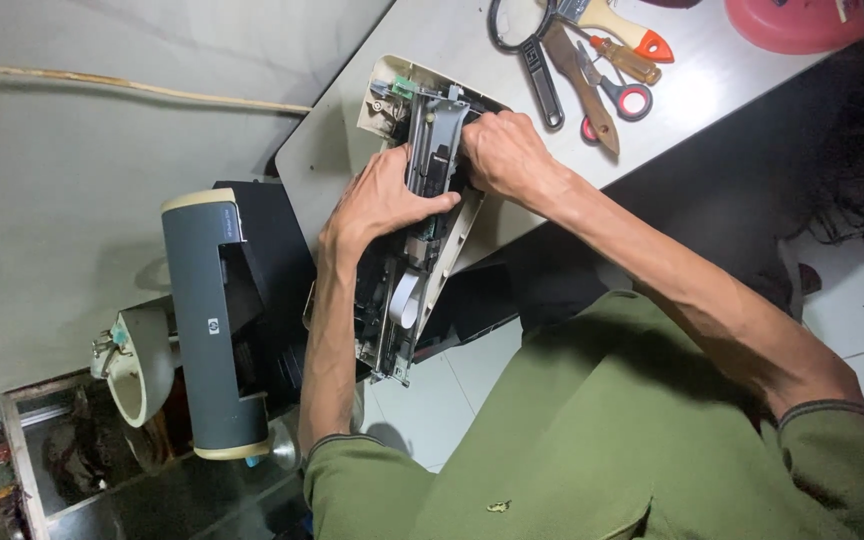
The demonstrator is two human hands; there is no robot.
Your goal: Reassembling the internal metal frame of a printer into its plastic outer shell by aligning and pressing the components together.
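two hands sit on the opened printer chassis (pixel 414 230), my landmark here; it lies half on the grey table (pixel 372 140) and half hanging off its near edge over the tiled floor. much of the chassis interior is lost to me: the hands cover the middle, and the dark cavity beneath them is too shadowed to read. the right hand (pixel 505 155) lies at the chassis's upper right, fingers curled down into the mechanism, so i cannot see the fingertips or tell what that grip closes on. the left hand (pixel 384 200) lies at the chassis's left side, thumb stretched across the grey carriage bar (pixel 437 140), fingers wrapped round the frame in a firm grip. both forearms are bare and reach forward from green sleeves, the right wrist bent downward.

beyond the chassis on the table lie a wrench (pixel 542 85), a paintbrush (pixel 617 25), a small screwdriver (pixel 624 58) and red-handled scissors (pixel 620 95); a red container (pixel 802 25) is cut off by the top edge. left of the chassis, down off the table, a grey and cream printer cover (pixel 207 330) stands on end, with a cream part (pixel 142 365) beside it that i cannot identify.
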